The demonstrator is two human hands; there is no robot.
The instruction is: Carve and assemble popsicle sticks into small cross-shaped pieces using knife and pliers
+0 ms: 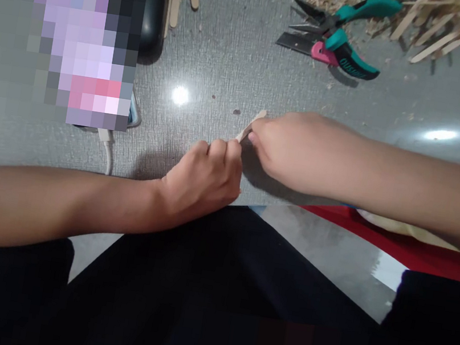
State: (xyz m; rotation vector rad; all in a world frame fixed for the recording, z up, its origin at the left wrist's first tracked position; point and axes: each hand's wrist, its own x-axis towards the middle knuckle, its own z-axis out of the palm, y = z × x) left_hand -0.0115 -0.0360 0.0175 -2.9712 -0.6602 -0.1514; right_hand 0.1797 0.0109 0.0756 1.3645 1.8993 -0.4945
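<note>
Between my two hands, near the table's front edge, is a pale wooden craft stick (246, 130). My left hand (208, 170) is closed in a fist around its lower end, which the fingers hide. Thumb and fingers of my right hand (280, 142) pinch the stick close to its upper end, whose rounded tip sticks out past the fingers. The stick slants up to the right. Whether the left hand covers anything else, I cannot tell.
Teal-handled pliers (358, 10) lie at the back beside a utility knife blade with a pink part (323, 53). Split sticks and shavings (443, 34) pile up at the back right. More craft sticks (175, 0) lie by a black case (155, 11). A white cable (107, 151) plugs into a blurred-out device.
</note>
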